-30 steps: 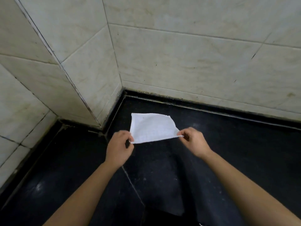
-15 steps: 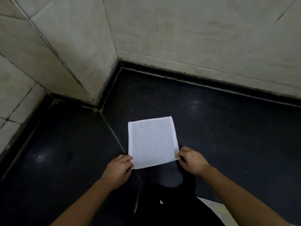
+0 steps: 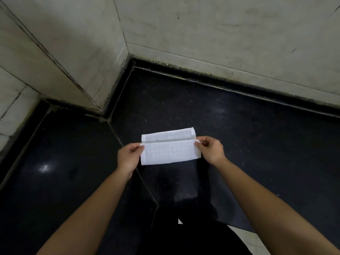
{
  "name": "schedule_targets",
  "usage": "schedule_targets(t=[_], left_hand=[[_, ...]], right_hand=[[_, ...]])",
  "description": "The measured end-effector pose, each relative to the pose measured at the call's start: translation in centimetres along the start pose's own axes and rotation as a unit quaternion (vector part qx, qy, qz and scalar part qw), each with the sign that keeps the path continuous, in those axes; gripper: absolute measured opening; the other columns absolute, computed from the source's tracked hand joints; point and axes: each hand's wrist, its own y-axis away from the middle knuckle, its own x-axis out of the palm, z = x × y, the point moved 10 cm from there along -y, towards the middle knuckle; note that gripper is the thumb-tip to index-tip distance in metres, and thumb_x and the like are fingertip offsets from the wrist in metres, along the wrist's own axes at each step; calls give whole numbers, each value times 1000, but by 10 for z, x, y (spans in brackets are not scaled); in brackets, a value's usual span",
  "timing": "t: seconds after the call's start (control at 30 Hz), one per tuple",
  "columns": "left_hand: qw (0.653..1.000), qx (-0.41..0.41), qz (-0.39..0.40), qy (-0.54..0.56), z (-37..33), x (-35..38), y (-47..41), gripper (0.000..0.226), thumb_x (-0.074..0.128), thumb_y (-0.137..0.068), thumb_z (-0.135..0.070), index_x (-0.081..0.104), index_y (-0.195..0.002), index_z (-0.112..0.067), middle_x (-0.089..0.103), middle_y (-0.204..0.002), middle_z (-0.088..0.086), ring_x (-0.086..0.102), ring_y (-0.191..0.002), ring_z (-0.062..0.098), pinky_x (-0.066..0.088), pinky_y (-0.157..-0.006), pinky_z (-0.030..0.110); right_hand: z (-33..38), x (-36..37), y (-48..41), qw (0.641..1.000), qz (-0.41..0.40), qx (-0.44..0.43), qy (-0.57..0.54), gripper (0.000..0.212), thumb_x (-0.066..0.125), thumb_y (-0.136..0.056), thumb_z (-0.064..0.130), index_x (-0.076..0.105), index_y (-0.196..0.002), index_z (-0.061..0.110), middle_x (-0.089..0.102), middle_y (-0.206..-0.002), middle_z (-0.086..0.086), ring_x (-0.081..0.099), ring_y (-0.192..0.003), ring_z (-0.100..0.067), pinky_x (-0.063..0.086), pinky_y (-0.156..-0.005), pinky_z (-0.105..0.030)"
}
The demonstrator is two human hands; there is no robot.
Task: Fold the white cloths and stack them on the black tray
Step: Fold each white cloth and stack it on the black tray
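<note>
A white cloth point(image 3: 169, 151) with a faint grid weave lies on the black countertop point(image 3: 257, 144), its near half turned over toward the far edge so that a strip of the lower layer still shows. My left hand point(image 3: 128, 156) pinches the left corner of the folded-over edge. My right hand point(image 3: 209, 149) pinches the right corner of the same edge. No black tray is in view.
Pale tiled walls point(image 3: 220, 34) close the counter at the back and at the left, meeting in a corner behind the cloth. A seam runs across the black surface near my left arm. A bit of light floor point(image 3: 246, 236) shows at the bottom right.
The cloth was held in the air, then laid flat on the counter. Both hands have since carried its near edge away from me, folding it almost in half.
</note>
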Motion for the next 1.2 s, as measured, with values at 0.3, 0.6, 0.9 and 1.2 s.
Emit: schedule_targets(t=[0.3,0.6,0.9,1.2], left_hand=[[991,14,-45,-121,-4,4,-44,19,74,-88,-23,75,-105,-14,70,-93,-5,67,-92,15,52,-90,29],[970,49,-74,-226,-14,8,-45,19,65,-93,-32,71,-107,-20,66,-88,-8,65,-87,18,52,-79,34],[811,338,-10,-478,-26,41,-2,52,41,-103,-33,35,-150,-11,31,-155,16,36,-139,33,39,-106,51],[733,310,76,-601,13,61,-18,67,16,-103,-47,17,-157,-8,5,-166,12,7,-153,27,21,-117,53]], right_hand=[[14,10,-50,999,-28,13,44,19,66,-94,36,73,-109,27,72,-102,8,66,-100,-14,52,-95,-31],[22,17,-58,989,-69,-30,124,28,60,-96,40,65,-121,30,69,-102,8,64,-99,-16,50,-96,-40],[72,61,7,933,-58,-298,194,42,45,-104,18,45,-145,9,50,-145,-9,44,-132,-19,34,-113,-33],[84,158,12,944,133,-281,112,58,35,-104,3,14,-158,7,17,-166,-7,13,-152,-10,12,-124,-21]])
